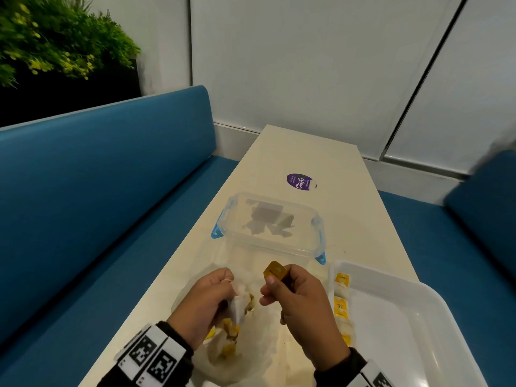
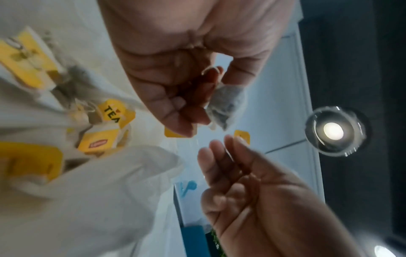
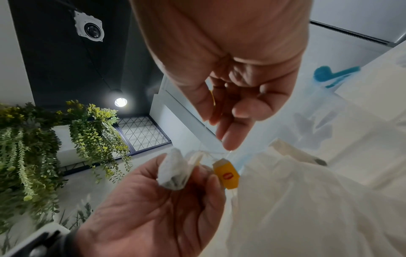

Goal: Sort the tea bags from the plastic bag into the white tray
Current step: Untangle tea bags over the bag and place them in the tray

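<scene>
My left hand (image 1: pixel 223 289) holds a white tea bag (image 1: pixel 237 308) by its pouch above the clear plastic bag (image 1: pixel 251 356), which lies on the table with several yellow-tagged tea bags (image 1: pixel 229 331) inside. In the left wrist view the held tea bag (image 2: pixel 228 107) sits between the curled fingers of the left hand (image 2: pixel 197 113). A second yellow tag (image 3: pixel 226 173) hangs beside that hand. My right hand (image 1: pixel 268 286) pinches a yellow tag (image 1: pixel 275 270) just right of it. The white tray (image 1: pixel 405 317) stands at the right with several tea bags (image 1: pixel 342 303) along its left edge.
A clear lidded container (image 1: pixel 268 222) with blue clips stands just beyond the hands. Farther along the narrow cream table (image 1: pixel 349 191) is a purple round sticker (image 1: pixel 300 181). Blue bench seats (image 1: pixel 111 191) flank the table, with a wall at the far end.
</scene>
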{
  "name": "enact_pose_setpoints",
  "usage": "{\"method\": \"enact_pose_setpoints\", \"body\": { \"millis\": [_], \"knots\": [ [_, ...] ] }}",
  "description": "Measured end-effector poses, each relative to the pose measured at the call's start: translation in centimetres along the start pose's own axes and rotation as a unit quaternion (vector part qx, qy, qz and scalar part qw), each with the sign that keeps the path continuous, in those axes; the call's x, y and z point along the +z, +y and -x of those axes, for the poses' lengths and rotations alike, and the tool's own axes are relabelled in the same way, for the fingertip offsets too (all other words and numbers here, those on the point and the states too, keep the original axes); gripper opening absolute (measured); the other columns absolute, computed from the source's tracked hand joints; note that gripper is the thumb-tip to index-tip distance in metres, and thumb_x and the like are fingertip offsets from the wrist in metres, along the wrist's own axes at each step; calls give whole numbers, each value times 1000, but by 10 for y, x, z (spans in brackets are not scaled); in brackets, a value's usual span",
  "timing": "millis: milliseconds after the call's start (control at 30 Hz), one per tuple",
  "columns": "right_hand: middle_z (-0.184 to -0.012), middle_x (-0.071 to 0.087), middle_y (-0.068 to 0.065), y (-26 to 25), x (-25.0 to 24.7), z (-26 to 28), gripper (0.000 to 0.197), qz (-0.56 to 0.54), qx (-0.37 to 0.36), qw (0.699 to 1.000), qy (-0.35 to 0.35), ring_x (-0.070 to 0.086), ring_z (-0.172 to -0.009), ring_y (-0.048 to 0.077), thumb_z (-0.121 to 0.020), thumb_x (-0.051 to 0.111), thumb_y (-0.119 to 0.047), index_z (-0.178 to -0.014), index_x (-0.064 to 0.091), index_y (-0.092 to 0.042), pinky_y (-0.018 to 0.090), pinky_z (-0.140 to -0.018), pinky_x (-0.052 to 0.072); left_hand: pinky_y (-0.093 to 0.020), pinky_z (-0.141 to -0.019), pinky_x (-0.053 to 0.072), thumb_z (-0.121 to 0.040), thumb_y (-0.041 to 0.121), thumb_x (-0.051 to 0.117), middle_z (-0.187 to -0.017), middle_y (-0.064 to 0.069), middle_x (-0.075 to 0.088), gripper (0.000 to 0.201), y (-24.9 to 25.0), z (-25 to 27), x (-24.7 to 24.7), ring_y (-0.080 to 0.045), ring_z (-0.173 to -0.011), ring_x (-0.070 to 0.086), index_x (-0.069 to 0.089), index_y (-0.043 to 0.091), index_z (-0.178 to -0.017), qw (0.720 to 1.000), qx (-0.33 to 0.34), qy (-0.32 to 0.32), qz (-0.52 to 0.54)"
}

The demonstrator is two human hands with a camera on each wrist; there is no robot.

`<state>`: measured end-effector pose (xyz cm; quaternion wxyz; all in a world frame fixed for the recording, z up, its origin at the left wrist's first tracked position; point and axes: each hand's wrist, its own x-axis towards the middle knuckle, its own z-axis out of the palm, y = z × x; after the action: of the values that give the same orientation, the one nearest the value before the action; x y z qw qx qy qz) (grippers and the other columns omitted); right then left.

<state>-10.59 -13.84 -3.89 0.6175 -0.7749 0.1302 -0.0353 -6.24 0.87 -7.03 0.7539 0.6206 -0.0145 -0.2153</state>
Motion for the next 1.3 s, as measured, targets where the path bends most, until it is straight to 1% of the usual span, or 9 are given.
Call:
{"method": "enact_pose_setpoints", "body": {
  "millis": [133,300,467,600,667,767,933,1167,1300],
  "knots": [
    [-74,69,8,3,1,1,10,-9,-7,1000,2,67,-64,13,-89,59,-11,-80,61,-8,13,-48,40,-30,-57,47,-84,-8,37,-60,-7,44,30,-1,-5,-6,-19,-55,47,40,12,-61,994,-37,-22,104],
    [-72,68,7,3,2,0,11,-10,-15,1000,0,65,-63,15,-89,60,-11,-78,61,-11,13,-48,40,-27,-53,41,-81,-9,35,-59,-6,39,33,1,-5,-8,-19,-57,40,39,13,-56,993,-46,-23,104],
    [-71,68,10,0,4,0,11,-17,-33,999,5,64,-64,17,-85,66,-14,-76,60,-11,20,-51,42,-23,-43,46,-83,-6,33,-61,-8,43,25,4,-3,-10,-20,-58,43,38,10,-64,991,-54,-25,121],
    [-76,70,8,-5,6,0,7,-77,-16,997,-15,64,-65,17,-89,59,-11,-83,56,-9,23,-45,42,-25,-48,45,-71,-5,49,-64,-9,42,22,5,0,-9,-19,-58,44,44,13,-58,989,-44,-50,131],
    [-77,70,6,-7,8,1,6,-116,-8,993,-31,63,-61,16,-92,54,-9,-86,53,-8,20,-42,38,-27,-54,39,-55,-4,50,-70,-10,40,21,5,2,-9,-19,-59,43,49,16,-49,992,-22,-60,112],
    [-74,68,5,-10,11,0,7,-128,-9,991,-45,60,-56,14,-93,52,-8,-86,51,-8,19,-40,35,-26,-51,32,-49,-6,47,-66,-7,42,27,4,2,-9,-16,-56,40,49,21,-46,997,29,-65,31],
    [-77,68,10,-11,10,-3,8,-98,-19,994,-39,60,-58,14,-94,51,-9,-86,52,-10,14,-42,38,-25,-53,42,-52,8,64,-57,3,44,20,1,5,-10,-18,-57,41,51,23,-50,985,125,-74,-97],
    [-81,70,8,-5,8,-6,6,-87,-24,995,-37,58,-60,12,-95,49,-8,-91,52,-11,12,-45,38,-22,-51,40,-50,20,66,-60,-3,48,16,1,8,-12,-13,-53,45,52,17,-58,987,106,-103,-60],
    [-77,69,7,-2,8,-4,7,-120,-3,991,-51,61,-58,15,-97,45,-8,-92,49,-11,19,-41,35,-23,-55,42,-52,12,65,-59,-1,48,18,1,8,-11,-12,-53,45,50,13,-60,994,79,-77,-21]
  ]
}}
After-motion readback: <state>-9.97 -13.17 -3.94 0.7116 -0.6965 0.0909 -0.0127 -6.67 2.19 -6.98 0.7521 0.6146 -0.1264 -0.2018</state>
